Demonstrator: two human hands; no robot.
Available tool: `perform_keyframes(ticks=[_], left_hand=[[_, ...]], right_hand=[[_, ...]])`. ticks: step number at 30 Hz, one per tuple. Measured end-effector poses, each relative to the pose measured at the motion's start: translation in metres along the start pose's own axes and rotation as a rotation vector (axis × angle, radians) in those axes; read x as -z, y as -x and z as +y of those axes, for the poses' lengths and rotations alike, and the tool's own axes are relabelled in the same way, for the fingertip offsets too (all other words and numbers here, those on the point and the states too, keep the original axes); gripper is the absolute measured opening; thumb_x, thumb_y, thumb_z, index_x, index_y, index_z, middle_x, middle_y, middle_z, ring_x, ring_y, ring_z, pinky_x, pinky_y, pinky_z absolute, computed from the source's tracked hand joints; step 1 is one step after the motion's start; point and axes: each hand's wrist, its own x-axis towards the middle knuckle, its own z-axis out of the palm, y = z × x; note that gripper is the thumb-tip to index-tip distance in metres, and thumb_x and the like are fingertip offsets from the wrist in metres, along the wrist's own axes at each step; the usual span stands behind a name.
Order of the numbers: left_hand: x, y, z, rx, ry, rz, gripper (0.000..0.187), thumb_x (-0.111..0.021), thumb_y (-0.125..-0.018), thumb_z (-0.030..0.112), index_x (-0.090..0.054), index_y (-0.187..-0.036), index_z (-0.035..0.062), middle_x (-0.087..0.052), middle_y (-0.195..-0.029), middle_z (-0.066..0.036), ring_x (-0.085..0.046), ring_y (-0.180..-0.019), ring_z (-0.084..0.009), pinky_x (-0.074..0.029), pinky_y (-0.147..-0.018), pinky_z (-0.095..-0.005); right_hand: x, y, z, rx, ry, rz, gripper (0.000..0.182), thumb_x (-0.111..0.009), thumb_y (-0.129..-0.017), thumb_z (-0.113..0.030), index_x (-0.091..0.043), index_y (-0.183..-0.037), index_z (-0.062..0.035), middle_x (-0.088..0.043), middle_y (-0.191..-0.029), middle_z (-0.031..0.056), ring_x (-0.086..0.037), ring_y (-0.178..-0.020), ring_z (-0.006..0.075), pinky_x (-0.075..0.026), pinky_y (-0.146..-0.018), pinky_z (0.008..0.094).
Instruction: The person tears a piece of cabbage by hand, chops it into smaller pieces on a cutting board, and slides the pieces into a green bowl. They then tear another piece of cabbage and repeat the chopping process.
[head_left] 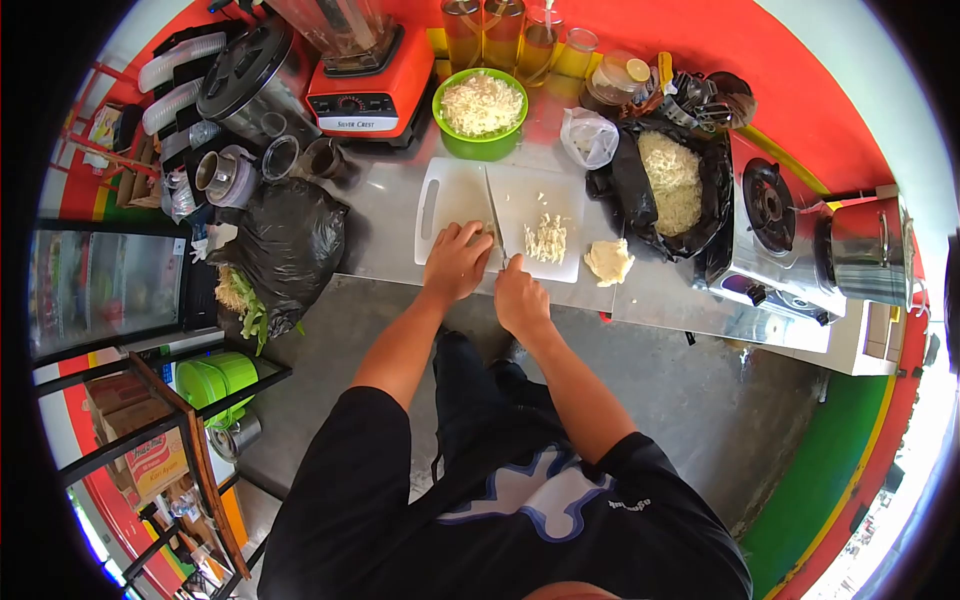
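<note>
My right hand (522, 298) is closed around the handle of a knife (496, 212), whose long blade points away from me across the white cutting board (430, 240). Just left of the blade, my left hand (460, 262) rests on the board with its fingers bent and drawn together. Whatever lies under those fingertips is mostly hidden. To the right of the knife sits a small heap of chopped pale pieces (545, 240), with a few scraps beyond it. A pale, ragged clump (609, 262), perhaps mushroom, lies on the metal counter beside the board's right edge.
Behind the board stands a green bowl (483, 147) full of pale shreds. A red blender (368, 85) and a black plastic bag (285, 245) are at left. On the right are an open black bag of shreds (672, 185) and a gas stove (770, 230) with a pot (870, 255).
</note>
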Motion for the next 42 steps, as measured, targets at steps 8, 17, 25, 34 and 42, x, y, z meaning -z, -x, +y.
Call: perform_keyframes(ticks=[8,17,25,34,42], left_hand=[[0.0,0.002,0.001,0.005,0.003,0.015,0.011,-0.065,-0.09,0.016,-0.063,-0.1,0.0143,-0.057,-0.113,-0.003,-0.055,-0.097,-0.0283,-0.047,-0.086,-0.042],[-0.002,0.002,0.0,0.021,-0.043,-0.037,0.013,-0.06,-0.094,0.018,-0.062,-0.105,0.0122,-0.058,-0.102,-0.005,-0.055,-0.096,-0.0282,-0.046,-0.087,-0.0415],[-0.001,0.003,0.0,0.07,-0.018,-0.094,0.022,-0.057,-0.097,0.022,-0.057,-0.115,0.0088,-0.059,-0.108,-0.008,-0.054,-0.104,-0.0295,-0.044,-0.093,-0.0428],[0.004,0.001,0.001,0.104,-0.011,-0.071,0.026,-0.057,-0.097,0.022,-0.052,-0.119,0.0088,-0.056,-0.116,-0.007,-0.052,-0.109,-0.0299,-0.041,-0.096,-0.0425],[0.002,0.004,-0.003,-0.053,-0.018,-0.135,0.03,-0.055,-0.097,0.02,-0.052,-0.125,0.0088,-0.056,-0.124,-0.006,-0.052,-0.113,-0.0275,-0.04,-0.1,-0.0414]], right_hand=[[-0.003,0.011,-0.003,-0.004,0.019,-0.034,0.024,-0.048,-0.101,-0.02,-0.042,-0.111,0.001,-0.071,-0.089,0.0256,-0.071,-0.088,0.0441,-0.058,-0.077,0.0522],[0.009,0.013,-0.007,0.022,0.066,-0.001,0.024,-0.051,-0.095,-0.01,-0.043,-0.114,0.0019,-0.072,-0.086,0.0227,-0.072,-0.088,0.0411,-0.059,-0.076,0.0484],[-0.008,0.0,-0.001,0.024,-0.047,0.02,0.027,-0.047,-0.103,-0.025,-0.042,-0.11,-0.0001,-0.07,-0.09,0.028,-0.069,-0.088,0.0475,-0.055,-0.079,0.0561],[-0.001,0.023,0.028,-0.012,-0.039,0.127,0.028,-0.05,-0.102,-0.028,-0.045,-0.108,-0.001,-0.07,-0.083,0.0281,-0.07,-0.078,0.0478,-0.056,-0.07,0.0559],[0.009,0.018,0.029,0.068,-0.101,0.187,0.032,-0.052,-0.101,-0.031,-0.047,-0.109,0.0001,-0.067,-0.079,0.0307,-0.066,-0.075,0.0519,-0.053,-0.07,0.0603]])
